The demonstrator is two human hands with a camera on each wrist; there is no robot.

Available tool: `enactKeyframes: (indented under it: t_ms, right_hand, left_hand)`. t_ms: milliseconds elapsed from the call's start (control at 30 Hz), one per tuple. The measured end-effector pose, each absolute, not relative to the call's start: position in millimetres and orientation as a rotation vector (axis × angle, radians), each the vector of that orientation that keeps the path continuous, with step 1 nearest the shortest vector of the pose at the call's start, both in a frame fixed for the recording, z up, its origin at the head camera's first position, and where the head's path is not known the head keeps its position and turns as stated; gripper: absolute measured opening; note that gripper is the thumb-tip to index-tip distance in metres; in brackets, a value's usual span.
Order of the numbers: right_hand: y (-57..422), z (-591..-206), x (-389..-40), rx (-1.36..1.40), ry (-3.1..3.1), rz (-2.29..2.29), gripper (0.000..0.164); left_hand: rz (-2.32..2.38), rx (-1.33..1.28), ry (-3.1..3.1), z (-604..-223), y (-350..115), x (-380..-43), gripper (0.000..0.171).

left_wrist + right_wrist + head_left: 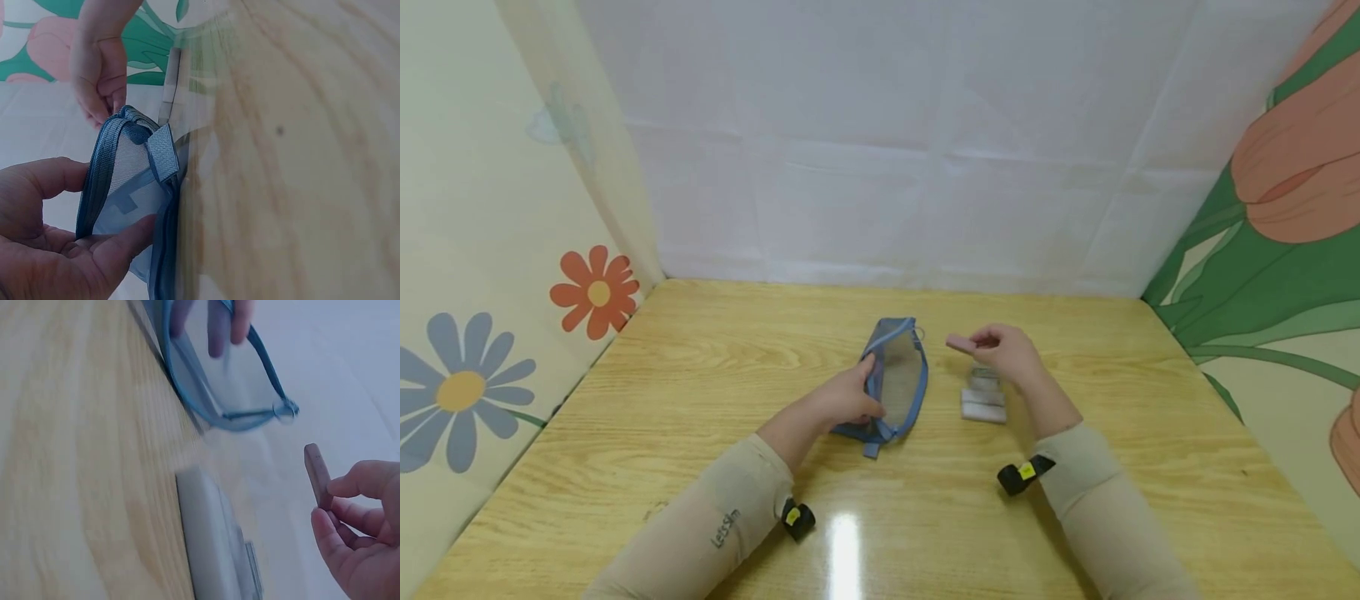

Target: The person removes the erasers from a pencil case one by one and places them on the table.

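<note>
A blue-edged mesh zipper pouch (901, 387) lies on the table with its mouth spread wide. My left hand (850, 396) holds it at the near-left side, with thumb and fingers at the zipper edge (100, 169); some fingers show within the mouth in the right wrist view. To the right of the pouch, my right hand (1006, 352) pinches a small pinkish rectangular block (317, 475) by one end, raised above the table. Below that hand lie a whitish flat block (983, 412) and a greyish piece (985, 377) close behind it.
The wooden table (737, 342) ends at a white cloth backdrop (887, 200). Flower-printed panels (475, 250) stand at both sides. Each wrist bears a small black camera (1017, 478).
</note>
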State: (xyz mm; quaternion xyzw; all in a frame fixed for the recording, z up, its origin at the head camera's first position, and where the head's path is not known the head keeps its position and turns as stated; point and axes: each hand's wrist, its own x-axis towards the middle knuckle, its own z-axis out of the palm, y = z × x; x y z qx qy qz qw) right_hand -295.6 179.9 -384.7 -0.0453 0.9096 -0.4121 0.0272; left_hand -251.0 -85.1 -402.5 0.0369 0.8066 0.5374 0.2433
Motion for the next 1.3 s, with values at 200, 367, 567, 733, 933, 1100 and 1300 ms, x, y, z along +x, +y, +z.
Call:
enactKeyframes:
  t_ms: [200,367,567,733,933,1100,1300]
  right_hand:
    - [201,-388,-307,-0.043,2.818,-1.273,0.025]
    - [208,-395,-313,0.008,2.812,-1.278,0.03]
    - [213,-405,-320,0.031,2.804,-1.198,0.034]
    - [217,-412,-326,0.025,2.806,-1.163,0.027]
    - [220,-416,-329,0.026,2.791,-1.176,0.027]
    - [222,-418,-330,-0.004,2.781,-1.168,0.025]
    - [222,-419,-332,-0.048,2.764,-1.164,0.025]
  left_hand:
    - [1.458,0.105,2.207,-401,-85,-251,0.097]
    - [1.449,0.1,2.211,-402,-85,-251,0.097]
    - [1.453,0.104,2.203,-402,-85,-252,0.096]
    - [1.458,0.095,2.193,-402,-85,-252,0.096]
    - [1.471,0.103,2.185,-401,-85,-251,0.095]
    - [1.471,0.114,2.188,-402,-86,-252,0.096]
    - [1.467,0.11,2.194,-403,-86,-253,0.096]
